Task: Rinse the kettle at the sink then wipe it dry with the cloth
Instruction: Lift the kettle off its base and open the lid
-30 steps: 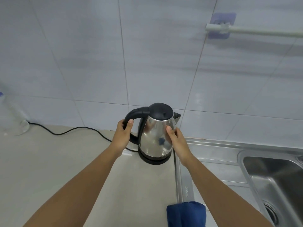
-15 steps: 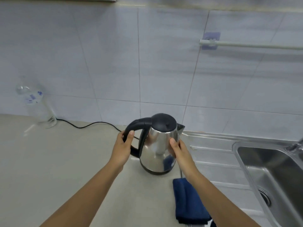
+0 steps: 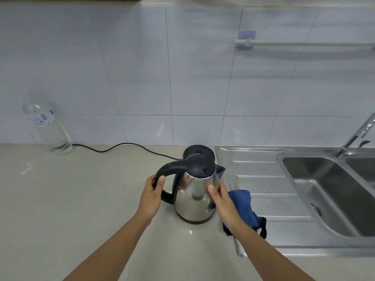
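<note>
The steel kettle with a black lid and handle is held just in front of its round black base, off it. My left hand grips the black handle. My right hand presses flat against the kettle's shiny right side. A dark blue cloth lies on the sink's drainboard, partly hidden behind my right wrist. The steel sink basin is to the right, with its tap at the far right edge.
A black power cord runs along the counter from the base toward a clear plastic bottle at the back left. A white rail is fixed on the tiled wall above the ribbed drainboard.
The kettle has come off its base and toward me, both hands holding it as before. The view has dropped and pulled back, showing more of the sink, cloth and bottle.
</note>
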Demonstrator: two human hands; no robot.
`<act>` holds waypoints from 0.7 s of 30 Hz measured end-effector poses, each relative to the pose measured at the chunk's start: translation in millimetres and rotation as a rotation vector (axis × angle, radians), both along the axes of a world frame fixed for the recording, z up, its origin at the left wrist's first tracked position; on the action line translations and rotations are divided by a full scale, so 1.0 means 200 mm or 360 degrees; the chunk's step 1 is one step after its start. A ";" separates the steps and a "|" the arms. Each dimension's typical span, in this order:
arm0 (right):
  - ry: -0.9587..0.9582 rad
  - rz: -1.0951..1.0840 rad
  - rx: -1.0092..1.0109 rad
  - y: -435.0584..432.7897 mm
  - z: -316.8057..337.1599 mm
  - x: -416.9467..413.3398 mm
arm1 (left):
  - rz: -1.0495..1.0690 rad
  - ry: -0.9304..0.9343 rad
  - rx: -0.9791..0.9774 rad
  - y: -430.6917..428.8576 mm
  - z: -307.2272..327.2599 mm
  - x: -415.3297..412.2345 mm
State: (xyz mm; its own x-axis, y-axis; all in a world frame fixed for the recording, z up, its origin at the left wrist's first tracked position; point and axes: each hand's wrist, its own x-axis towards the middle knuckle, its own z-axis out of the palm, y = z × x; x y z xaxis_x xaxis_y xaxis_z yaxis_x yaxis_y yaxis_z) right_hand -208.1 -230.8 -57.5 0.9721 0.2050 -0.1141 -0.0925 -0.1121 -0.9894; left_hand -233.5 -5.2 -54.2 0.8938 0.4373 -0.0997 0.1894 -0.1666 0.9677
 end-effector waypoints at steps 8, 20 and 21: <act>0.0026 0.0031 -0.0150 0.02 -0.03 -0.02 | -0.0154 0.0005 0.0118 0.03 0.04 -0.02; -0.0124 -0.0119 -0.0048 0.11 -0.02 -0.05 | -0.0855 -0.0277 0.1644 -0.21 0.46 0.35; -0.0141 -0.0125 -0.0056 0.11 -0.03 -0.05 | -0.0902 -0.0232 0.1686 -0.23 0.46 0.37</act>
State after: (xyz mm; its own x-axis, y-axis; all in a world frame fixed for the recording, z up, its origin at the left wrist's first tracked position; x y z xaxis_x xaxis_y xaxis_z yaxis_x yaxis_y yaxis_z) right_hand -217.5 -209.1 -63.6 0.9916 0.1253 -0.0330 -0.0149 -0.1428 -0.9896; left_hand -160.2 -50.8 37.4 0.9580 -0.2161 0.1884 -0.2665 -0.9135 0.3073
